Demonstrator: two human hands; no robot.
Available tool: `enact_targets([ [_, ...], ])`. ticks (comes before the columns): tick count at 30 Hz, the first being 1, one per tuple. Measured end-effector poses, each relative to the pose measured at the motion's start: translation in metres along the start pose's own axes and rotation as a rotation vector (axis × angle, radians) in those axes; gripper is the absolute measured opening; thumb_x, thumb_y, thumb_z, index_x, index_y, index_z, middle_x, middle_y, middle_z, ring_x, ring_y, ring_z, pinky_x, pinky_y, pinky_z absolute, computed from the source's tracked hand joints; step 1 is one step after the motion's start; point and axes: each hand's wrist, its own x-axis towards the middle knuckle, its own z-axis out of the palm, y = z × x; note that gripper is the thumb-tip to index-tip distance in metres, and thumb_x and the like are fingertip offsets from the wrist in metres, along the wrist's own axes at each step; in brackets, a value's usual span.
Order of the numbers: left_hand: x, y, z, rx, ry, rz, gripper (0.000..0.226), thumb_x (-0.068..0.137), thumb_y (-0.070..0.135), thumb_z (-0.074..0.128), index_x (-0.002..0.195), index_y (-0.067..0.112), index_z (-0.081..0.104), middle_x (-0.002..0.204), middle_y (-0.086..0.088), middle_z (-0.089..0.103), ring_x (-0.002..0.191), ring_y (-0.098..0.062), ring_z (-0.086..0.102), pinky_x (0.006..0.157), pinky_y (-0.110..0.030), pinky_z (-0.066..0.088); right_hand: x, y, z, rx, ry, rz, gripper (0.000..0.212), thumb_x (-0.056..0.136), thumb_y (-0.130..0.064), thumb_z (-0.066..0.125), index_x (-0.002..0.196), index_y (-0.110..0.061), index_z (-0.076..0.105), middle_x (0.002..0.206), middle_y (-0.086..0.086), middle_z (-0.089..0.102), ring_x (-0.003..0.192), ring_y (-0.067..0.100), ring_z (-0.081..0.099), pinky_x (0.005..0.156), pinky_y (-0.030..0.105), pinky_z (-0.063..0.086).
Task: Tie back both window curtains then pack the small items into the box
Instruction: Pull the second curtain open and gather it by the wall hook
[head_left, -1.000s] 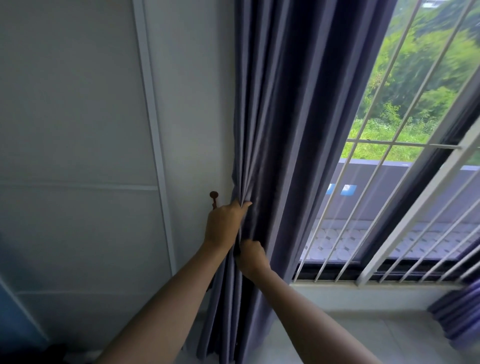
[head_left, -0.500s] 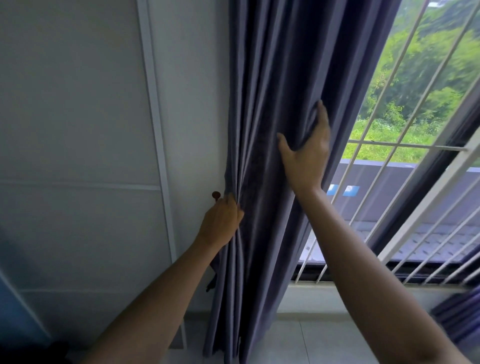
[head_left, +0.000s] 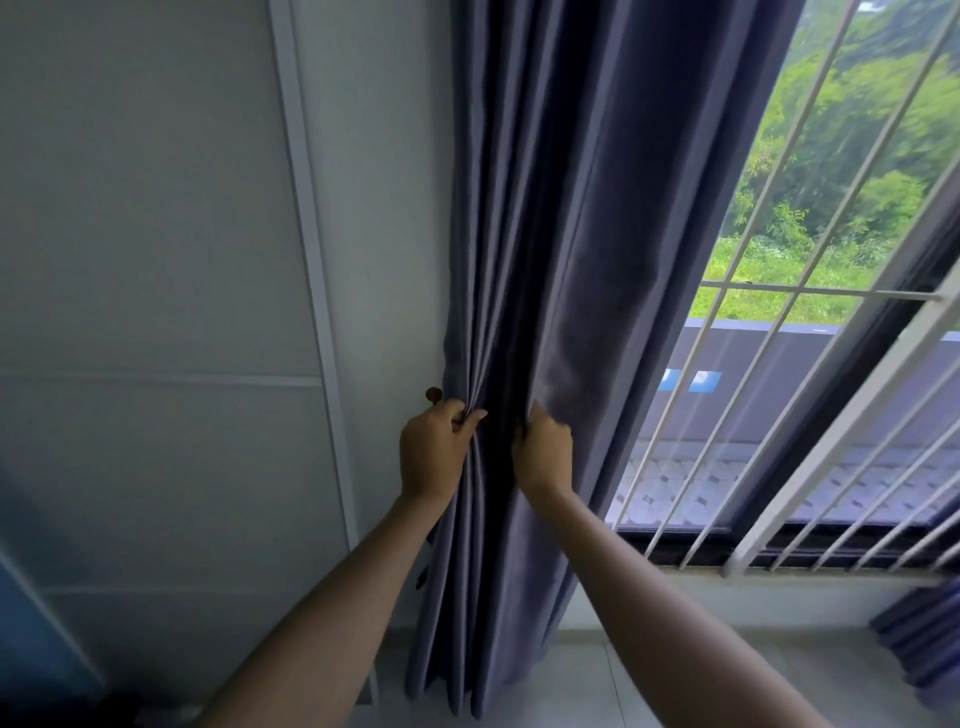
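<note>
To the left of your hands you have a pale grey wall (head_left: 145, 260) with a white vertical trim strip (head_left: 306, 249). To their right, a window (head_left: 779, 415) behind white bars (head_left: 810, 291) lets in daylight from green trees (head_left: 852, 156). Below them lies a pale tiled floor (head_left: 597, 686).

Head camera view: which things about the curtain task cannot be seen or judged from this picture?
- Fingertips of the right hand: buried in the folds of the grey-purple fabric curtain.
- Small reddish-brown wall hook: partly covered by the left hand.
- Tie-back band: not visible.
- Second grey-purple curtain: cut off by the right edge.
- Box and small items: outside the frame.
</note>
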Motion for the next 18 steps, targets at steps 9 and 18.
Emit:
enact_targets([
  [9,0.000,0.002,-0.001,-0.026,-0.011,-0.060,0.044,0.084,0.028,0.070,0.052,0.008,0.047,0.049,-0.002,0.053,0.044,-0.015,0.050,0.043,-0.036,0.046,-0.044,0.013,0.043,-0.065,-0.241,0.059,0.036,0.094,-0.002,0.042,0.126,-0.012,0.053,0.079,0.009,0.068,0.067,0.026,0.065,0.065,0.038,0.057],
  [18,-0.011,-0.003,-0.001,-0.018,-0.046,-0.024,0.024,0.089,0.030,0.061,0.075,0.011,0.066,0.065,-0.005,0.069,0.056,-0.016,0.065,0.053,-0.036,0.055,-0.048,0.009,0.053,-0.174,-0.316,0.031,0.043,0.092,0.001,0.041,0.134,-0.010,0.047,0.088,0.012,0.069,0.076,0.029,0.066,0.062,0.031,0.051],
])
